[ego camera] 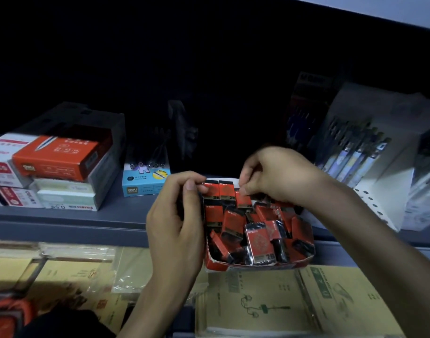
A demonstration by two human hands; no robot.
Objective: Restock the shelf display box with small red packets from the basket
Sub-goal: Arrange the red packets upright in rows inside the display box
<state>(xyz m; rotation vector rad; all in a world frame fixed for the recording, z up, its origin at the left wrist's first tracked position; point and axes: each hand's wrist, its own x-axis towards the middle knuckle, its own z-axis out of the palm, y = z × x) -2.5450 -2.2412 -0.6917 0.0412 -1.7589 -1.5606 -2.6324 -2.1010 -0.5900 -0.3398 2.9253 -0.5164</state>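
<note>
The right hand [272, 176] is bent over the back of the display box [257, 264]. Its thumb and fingers pinch one red packet [243, 200] that stands in the back row. The left hand [174, 220] sits tight against the box at 9 o'clock. Its fingers are curled round a dark thing [181, 208], and it is too dim to tell what that is. Its thumb tip touches the back corner of the box.

The box is red and open on top. It is full of small red and black packets [233, 223]. Some stand in neat rows at the back and some lie mixed up at the front. The box sits on the front edge of a grey shelf [87, 213].

On the shelf at 10 o'clock from the box is a blue box [145, 184], and past it a stack of boxes with a red one [57, 154] on top. At 2 o'clock a white stand [389, 181] holds pens. At 6 o'clock, lower down, lie brown paper packs [270, 306]. At 8 o'clock is something orange [9, 311], too blurry to tell.
</note>
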